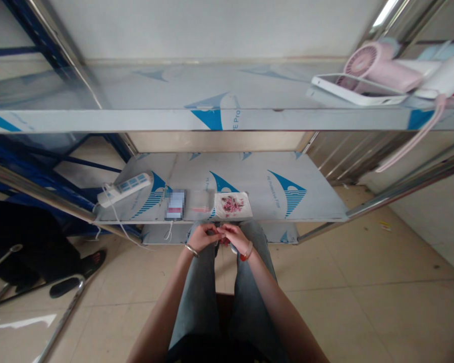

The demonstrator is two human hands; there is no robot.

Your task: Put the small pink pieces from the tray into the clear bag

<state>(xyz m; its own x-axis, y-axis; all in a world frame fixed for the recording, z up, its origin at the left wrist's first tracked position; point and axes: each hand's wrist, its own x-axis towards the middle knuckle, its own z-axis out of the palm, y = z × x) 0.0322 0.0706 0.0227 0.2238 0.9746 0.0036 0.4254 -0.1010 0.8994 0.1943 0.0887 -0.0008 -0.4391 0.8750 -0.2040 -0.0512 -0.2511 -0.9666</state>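
Observation:
My left hand [204,237] and my right hand [235,237] meet above my knees, in front of the lower shelf's edge. Their fingers are closed and the fingertips come together in a pinch; anything between them is too small or hidden to make out. Just beyond the hands, a white tissue-like pad [244,205] lies on the lower shelf with a cluster of small red and pink bead-like pieces [232,204] on it. Left of it is a clear plastic bag or box [200,202] with something pinkish inside. A phone [175,205] stands beside that.
A white power strip [124,189] with a cable lies on the lower shelf [318,196] at left. Overhead, the upper shelf [136,121] carries a pink handheld fan [386,68] and a white phone [357,91]. At left are another person's sandaled foot [93,262] and a metal chair frame [70,307].

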